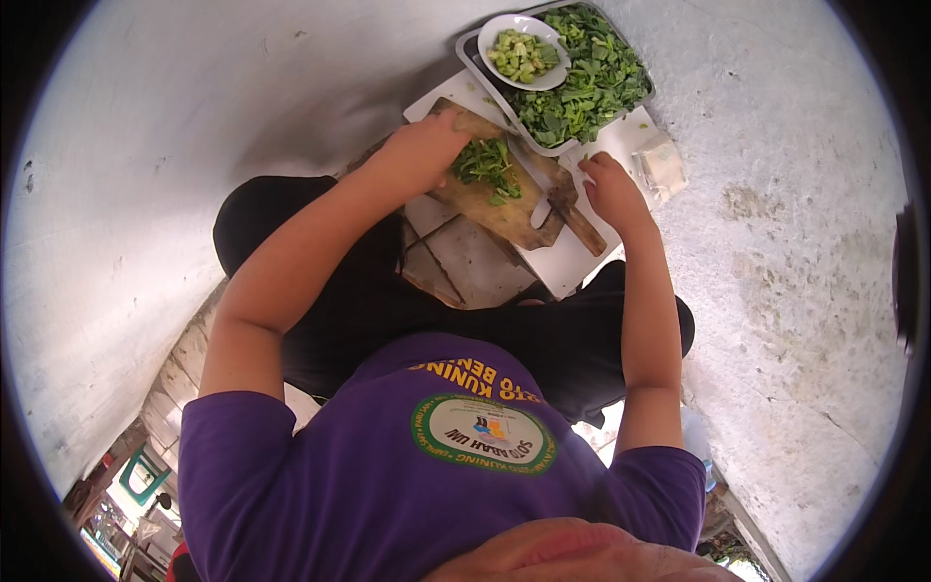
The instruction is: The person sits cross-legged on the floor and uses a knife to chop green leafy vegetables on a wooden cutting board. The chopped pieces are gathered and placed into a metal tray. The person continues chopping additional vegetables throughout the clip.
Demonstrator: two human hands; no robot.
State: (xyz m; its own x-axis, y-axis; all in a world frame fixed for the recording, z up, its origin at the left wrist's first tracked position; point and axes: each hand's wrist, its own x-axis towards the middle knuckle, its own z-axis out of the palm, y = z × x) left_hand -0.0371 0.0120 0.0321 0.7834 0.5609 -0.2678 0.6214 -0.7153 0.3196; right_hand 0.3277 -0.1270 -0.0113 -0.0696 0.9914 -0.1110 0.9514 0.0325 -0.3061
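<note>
My left hand (429, 149) is at the left part of a wooden cutting board (473, 207), beside a small heap of chopped leafy greens (486, 164); its fingertips are partly hidden. A knife (582, 225) with a wooden handle lies across the board's right part, its blade pointing up toward the tray. My right hand (614, 190) is over the white surface right of the knife, fingers curled but apart, near a tiny green scrap. Beyond the board, a metal tray (520, 134) holds many cut greens (596, 80) and a white bowl (489, 36) of chopped pale green stems (520, 57).
A white board or low surface (564, 269) lies under the cutting board and tray. A plastic-wrapped pale block (660, 166) sits at its right edge, against the wall (771, 218). Tiles (473, 265) show between my crossed legs and the board. Another wall rises at left.
</note>
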